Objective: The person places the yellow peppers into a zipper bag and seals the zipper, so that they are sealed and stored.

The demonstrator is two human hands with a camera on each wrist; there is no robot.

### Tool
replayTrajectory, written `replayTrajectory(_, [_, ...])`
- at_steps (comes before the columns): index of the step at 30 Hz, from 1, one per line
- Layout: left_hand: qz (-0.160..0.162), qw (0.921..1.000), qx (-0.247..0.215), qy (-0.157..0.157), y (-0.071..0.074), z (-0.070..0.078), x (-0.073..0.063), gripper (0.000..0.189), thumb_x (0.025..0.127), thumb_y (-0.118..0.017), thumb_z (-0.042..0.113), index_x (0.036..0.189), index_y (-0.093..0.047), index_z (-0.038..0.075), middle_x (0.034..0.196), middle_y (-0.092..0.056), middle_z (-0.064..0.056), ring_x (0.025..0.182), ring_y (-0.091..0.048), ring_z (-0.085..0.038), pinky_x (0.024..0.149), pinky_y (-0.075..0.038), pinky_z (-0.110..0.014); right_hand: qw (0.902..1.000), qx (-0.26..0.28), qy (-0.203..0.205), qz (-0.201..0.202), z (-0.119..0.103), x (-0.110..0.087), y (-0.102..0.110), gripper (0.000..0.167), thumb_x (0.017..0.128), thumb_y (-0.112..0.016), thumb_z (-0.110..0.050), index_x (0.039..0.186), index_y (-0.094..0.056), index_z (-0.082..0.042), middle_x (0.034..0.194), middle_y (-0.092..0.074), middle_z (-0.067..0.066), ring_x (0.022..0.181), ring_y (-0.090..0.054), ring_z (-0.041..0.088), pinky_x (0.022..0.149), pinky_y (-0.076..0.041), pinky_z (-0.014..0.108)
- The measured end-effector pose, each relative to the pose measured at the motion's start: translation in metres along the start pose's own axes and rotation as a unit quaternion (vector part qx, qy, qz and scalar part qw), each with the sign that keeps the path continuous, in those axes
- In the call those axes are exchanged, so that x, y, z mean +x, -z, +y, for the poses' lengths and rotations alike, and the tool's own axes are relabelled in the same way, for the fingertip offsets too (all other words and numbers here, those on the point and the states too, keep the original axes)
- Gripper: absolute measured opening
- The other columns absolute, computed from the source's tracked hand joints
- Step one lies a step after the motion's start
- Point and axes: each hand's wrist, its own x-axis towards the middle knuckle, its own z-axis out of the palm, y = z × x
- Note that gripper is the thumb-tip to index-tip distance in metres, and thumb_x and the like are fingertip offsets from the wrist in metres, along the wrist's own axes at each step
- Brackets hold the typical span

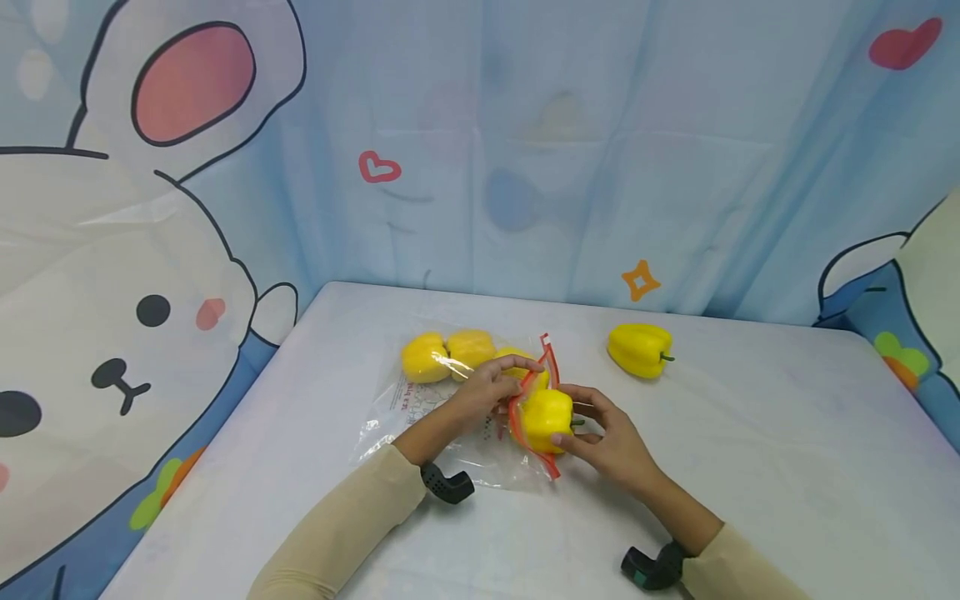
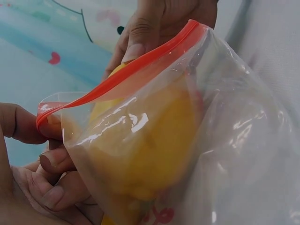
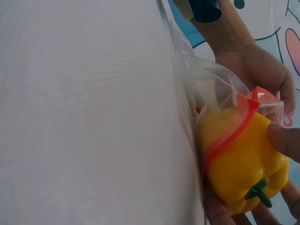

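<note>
My right hand (image 1: 611,437) grips a yellow bell pepper (image 1: 546,419) with a green stem, fingers and thumb around its sides. That pepper sits partly inside the mouth of a clear zip bag (image 1: 480,462) edged in red-orange. In the right wrist view the red strip (image 3: 232,136) crosses the pepper, whose stem end is outside. My left hand (image 1: 487,392) pinches the bag's rim at the far side; the left wrist view shows its fingers (image 2: 58,157) at the strip. Further in the bag lie more yellow peppers (image 1: 425,358), one partly hidden behind my left hand.
Another yellow bell pepper (image 1: 640,350) lies on the white-covered table (image 1: 750,433), to the back right of the bag. A blue curtain (image 1: 562,167) with cartoon animals hangs behind the table's back edge.
</note>
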Motion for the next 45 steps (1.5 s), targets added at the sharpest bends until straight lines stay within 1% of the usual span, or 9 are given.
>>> replayTrajectory(8, [0.001,1.0,-0.004,-0.006,0.0,0.002,-0.001,0.039,0.095,-0.046,0.011,0.132,-0.056,0.013,0.063,-0.044,0.002,0.048,-0.036,-0.013,0.047,-0.036,-0.022,1.0,-0.001,0.0,-0.004,-0.003,0.001,-0.001,0.068,0.081,-0.08,-0.029,0.139,-0.047,-0.015,0.142,-0.046,0.01,0.128,-0.052,0.04,0.089,-0.057,0.034])
replayTrajectory(12, [0.002,1.0,-0.009,-0.004,0.0,0.002,0.0,0.039,0.094,-0.046,0.011,0.132,-0.056,0.012,0.065,-0.046,0.001,0.048,-0.036,-0.013,0.047,-0.037,-0.022,1.0,-0.003,-0.002,-0.004,-0.004,0.001,-0.002,0.068,0.08,-0.08,-0.027,0.138,-0.047,-0.014,0.14,-0.047,0.011,0.128,-0.053,0.04,0.088,-0.057,0.034])
replayTrajectory(17, [0.005,1.0,-0.004,-0.003,0.001,0.002,0.0,0.039,0.094,-0.046,0.012,0.132,-0.057,0.013,0.067,-0.047,0.002,0.049,-0.037,-0.012,0.047,-0.037,-0.022,1.0,-0.006,-0.004,-0.001,-0.006,0.001,-0.003,0.069,0.08,-0.081,-0.028,0.138,-0.047,-0.014,0.14,-0.047,0.011,0.127,-0.053,0.04,0.088,-0.057,0.034])
replayTrajectory(19, [0.005,1.0,-0.003,-0.006,0.001,0.002,-0.001,0.04,0.094,-0.046,0.012,0.132,-0.057,0.013,0.067,-0.047,0.002,0.049,-0.037,-0.012,0.047,-0.037,-0.022,1.0,-0.006,-0.007,-0.002,-0.006,0.0,-0.003,0.068,0.081,-0.079,-0.029,0.139,-0.046,-0.014,0.141,-0.047,0.012,0.128,-0.052,0.041,0.088,-0.057,0.035])
replayTrajectory(23, [0.002,1.0,-0.002,-0.01,0.0,0.003,-0.001,0.04,0.093,-0.045,0.012,0.132,-0.056,0.012,0.066,-0.047,0.002,0.049,-0.037,-0.012,0.046,-0.039,-0.023,0.9996,-0.024,-0.01,-0.007,-0.008,-0.003,-0.001,0.061,0.09,-0.07,-0.032,0.142,-0.046,-0.014,0.147,-0.045,0.013,0.131,-0.05,0.042,0.093,-0.055,0.041])
replayTrajectory(26, [0.004,1.0,0.001,-0.008,0.0,0.002,-0.001,0.041,0.093,-0.045,0.012,0.132,-0.056,0.013,0.065,-0.046,0.002,0.049,-0.038,-0.013,0.045,-0.04,-0.023,0.9993,-0.034,-0.011,-0.013,-0.009,-0.005,0.003,0.059,0.092,-0.067,-0.033,0.145,-0.046,-0.016,0.152,-0.042,0.012,0.134,-0.048,0.042,0.095,-0.053,0.045])
replayTrajectory(31, [0.006,0.9999,0.001,-0.01,0.0,0.002,-0.001,0.041,0.093,-0.045,0.012,0.133,-0.056,0.012,0.063,-0.043,0.002,0.049,-0.037,-0.013,0.046,-0.039,-0.023,0.9993,-0.035,-0.009,-0.012,-0.01,-0.005,0.005,0.062,0.087,-0.073,-0.031,0.144,-0.048,-0.021,0.147,-0.045,0.009,0.129,-0.052,0.039,0.091,-0.056,0.042])
replayTrajectory(38, [0.01,0.9999,0.005,-0.009,0.0,0.003,-0.002,0.039,0.095,-0.045,0.012,0.133,-0.056,0.013,0.069,-0.047,0.002,0.051,-0.037,-0.013,0.048,-0.038,-0.022,0.9999,-0.012,-0.009,0.004,-0.009,-0.004,0.004,0.058,0.084,-0.077,-0.029,0.135,-0.052,-0.016,0.14,-0.051,0.009,0.126,-0.055,0.036,0.09,-0.056,0.038])
replayTrajectory(45, [0.011,0.9999,0.008,-0.01,-0.001,0.006,-0.002,0.04,0.094,-0.045,0.013,0.133,-0.057,0.014,0.073,-0.048,0.001,0.051,-0.037,-0.012,0.049,-0.038,-0.021,0.9996,-0.012,-0.015,0.02,-0.008,-0.003,0.001,0.059,0.083,-0.077,-0.031,0.134,-0.052,-0.015,0.139,-0.052,0.009,0.126,-0.056,0.034,0.088,-0.057,0.036])
